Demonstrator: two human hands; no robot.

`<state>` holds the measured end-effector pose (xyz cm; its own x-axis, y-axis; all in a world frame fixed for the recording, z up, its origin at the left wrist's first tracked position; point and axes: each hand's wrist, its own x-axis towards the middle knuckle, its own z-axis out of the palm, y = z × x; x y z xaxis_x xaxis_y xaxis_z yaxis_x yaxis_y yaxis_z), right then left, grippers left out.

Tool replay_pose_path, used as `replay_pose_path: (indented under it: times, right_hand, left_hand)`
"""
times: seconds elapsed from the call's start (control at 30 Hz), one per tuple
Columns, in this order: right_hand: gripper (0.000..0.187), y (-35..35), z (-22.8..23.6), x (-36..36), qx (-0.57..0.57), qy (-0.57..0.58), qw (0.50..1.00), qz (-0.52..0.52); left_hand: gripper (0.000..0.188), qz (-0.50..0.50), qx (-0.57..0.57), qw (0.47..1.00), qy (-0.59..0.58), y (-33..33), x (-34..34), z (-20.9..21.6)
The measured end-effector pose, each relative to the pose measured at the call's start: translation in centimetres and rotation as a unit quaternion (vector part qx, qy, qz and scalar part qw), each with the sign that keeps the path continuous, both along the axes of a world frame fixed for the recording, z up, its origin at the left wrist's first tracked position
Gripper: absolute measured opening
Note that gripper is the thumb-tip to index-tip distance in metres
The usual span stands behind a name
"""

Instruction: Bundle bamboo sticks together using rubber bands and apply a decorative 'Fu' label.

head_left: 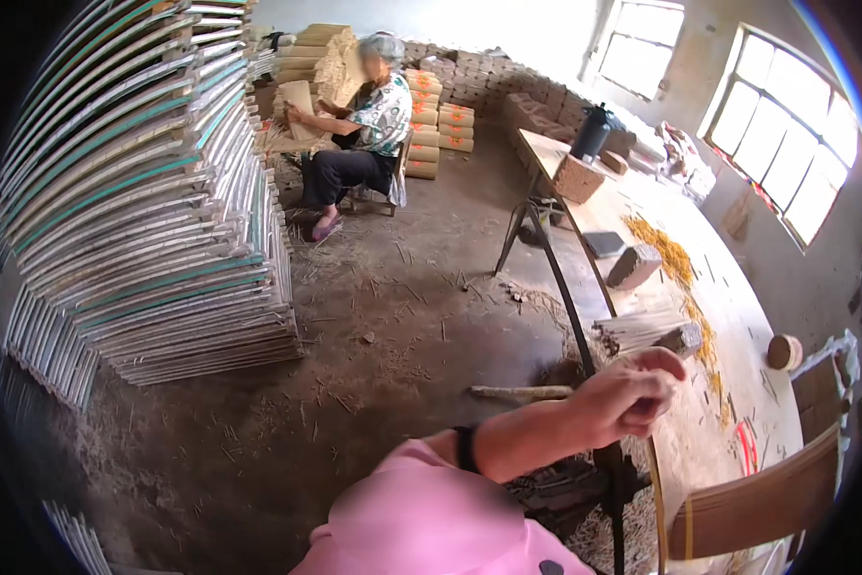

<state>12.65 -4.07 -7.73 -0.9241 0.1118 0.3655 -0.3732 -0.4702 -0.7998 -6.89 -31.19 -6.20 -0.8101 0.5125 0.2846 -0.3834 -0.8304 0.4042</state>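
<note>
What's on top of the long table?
I can see a dark bottle, a brick, a flat dark slab, thin sticks, yellow bits and a red loop on the table. The left hand covers part of it, so anything directly behind that hand can't be seen.

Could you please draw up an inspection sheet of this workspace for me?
Surface: pale worktable along the right, partly covered with loose material.
Job's things: pale sticks and a grey block, both near the left hand; brown bundle at lower right.
Clutter: yellow bits on the worktable; scattered fragments on the floor.
Hands: left at the worktable's edge, fingers curled, any held item unclear; right hand not in view.
Cables: nothing seen.
Surroundings: stacked racks at left, a seated person beyond, windows at upper right.
</note>
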Motion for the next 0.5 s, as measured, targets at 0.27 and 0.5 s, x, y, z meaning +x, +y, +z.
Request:
replay_pose_path:
  times: [0.27, 0.5]
  right_hand:
    - [0.018, -1.4, 0.6, -0.9, 0.004, -0.025, 1.000, 0.009]
    - [0.013, -4.6, 1.8, -1.4, 0.261, 0.054, 0.962, 0.063]
  left_hand:
    - [0.024, 0.017, -0.206, 0.794, 0.572, 4.5, 5.9, -0.7]
    - [0.029, 0.332, -0.409, 0.664, 0.531, 8.8, 4.3, -3.9]
